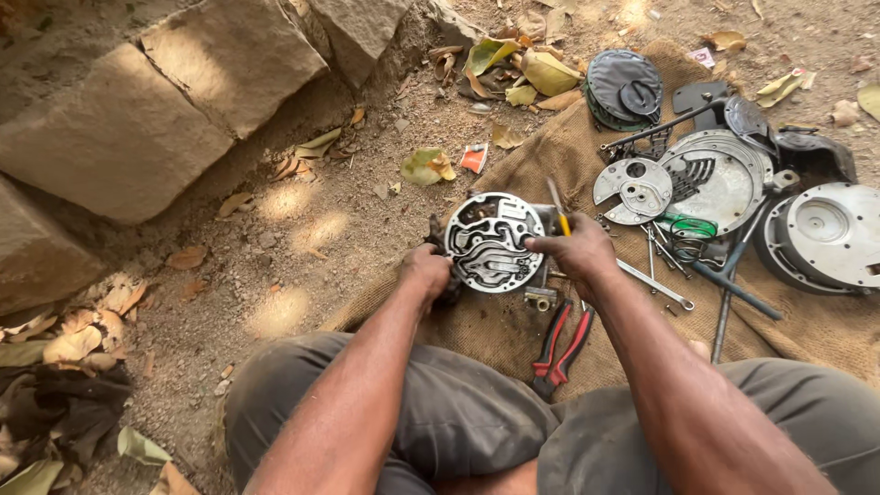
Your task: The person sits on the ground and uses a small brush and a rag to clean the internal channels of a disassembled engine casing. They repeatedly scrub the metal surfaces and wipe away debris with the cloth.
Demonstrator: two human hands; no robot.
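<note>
On burlap sacking (825, 335) — red packet (474, 158) nearby (dirt) — left hand (427, 272) fingers grasp round valve plate (490, 241), right hand (579, 251) fingers clench screwdriver (557, 206).

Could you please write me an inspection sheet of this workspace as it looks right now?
Surface: brown burlap sack spread on bare dirt.
Job's things: round metal valve plate, held upright over the sack; yellow-handled tool at its right edge.
Clutter: red-handled pliers, spanner, T-handle wrench, round metal covers, silver housing, green coiled spring.
Hands: left hand grips the plate's left side; right hand holds the tool against the plate.
Cables: nothing seen.
Surroundings: stone blocks at upper left, dry leaves, a red scrap on the dirt.
</note>
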